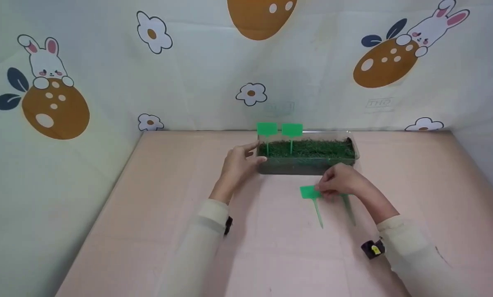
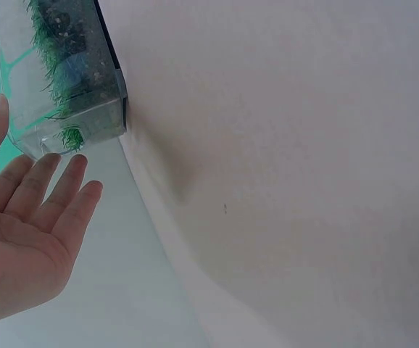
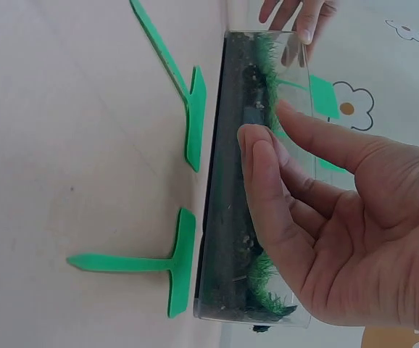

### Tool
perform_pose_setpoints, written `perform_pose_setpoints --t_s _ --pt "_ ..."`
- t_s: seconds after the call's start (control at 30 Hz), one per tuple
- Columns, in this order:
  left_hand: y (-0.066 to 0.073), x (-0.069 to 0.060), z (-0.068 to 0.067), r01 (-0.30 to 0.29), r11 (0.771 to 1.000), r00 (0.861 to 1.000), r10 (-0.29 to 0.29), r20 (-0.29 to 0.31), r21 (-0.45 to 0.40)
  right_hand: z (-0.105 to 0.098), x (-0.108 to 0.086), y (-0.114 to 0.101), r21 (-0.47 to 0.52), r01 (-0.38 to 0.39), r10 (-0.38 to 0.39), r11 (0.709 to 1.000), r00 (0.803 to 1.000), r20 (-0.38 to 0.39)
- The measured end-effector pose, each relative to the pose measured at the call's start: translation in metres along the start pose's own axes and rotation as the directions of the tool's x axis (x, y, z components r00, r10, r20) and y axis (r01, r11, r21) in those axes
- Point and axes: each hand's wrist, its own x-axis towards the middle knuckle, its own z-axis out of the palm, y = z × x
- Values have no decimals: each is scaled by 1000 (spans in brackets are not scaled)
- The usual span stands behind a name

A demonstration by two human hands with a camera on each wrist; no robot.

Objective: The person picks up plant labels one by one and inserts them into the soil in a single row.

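Note:
At the back stands a clear rectangular planter box [image 1: 304, 166] with dark soil and green grass [image 1: 321, 147]. Two green T-shaped plant labels, a left one [image 1: 267, 129] and a right one [image 1: 292, 130], stand upright at its left part. My left hand [image 1: 239, 164] is at the box's left end, thumb at the front corner, fingers extended beside the end wall. My right hand [image 1: 340, 180] hovers before the box, fingers bent, with nothing visible between thumb and forefinger in the right wrist view. Near it on the table lie two more labels, one [image 3: 193, 130] and another [image 3: 180, 264].
A pinkish table [image 1: 180, 255] meets a pale wall sheet [image 1: 197, 82] printed with rabbits and flowers just behind the box. Both forearms wear pale sleeves, and a dark wrist device [image 1: 372, 249] shows on the right one.

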Motion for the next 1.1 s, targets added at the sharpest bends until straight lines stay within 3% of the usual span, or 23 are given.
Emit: perform_pose_setpoints --t_s 0.23,0.67,1.1 --pt "0 1 0 -4 999 1000 4 -2 38 7 0 2 -27 5 -4 1000 999 42" --pt "-1 2 0 -13 1000 1000 13 8 9 16 3 3 -59 -44 50 997 993 108" --pt "-1 2 0 -26 999 1000 26 8 18 26 2 -1 -161 -50 63 986 995 74"
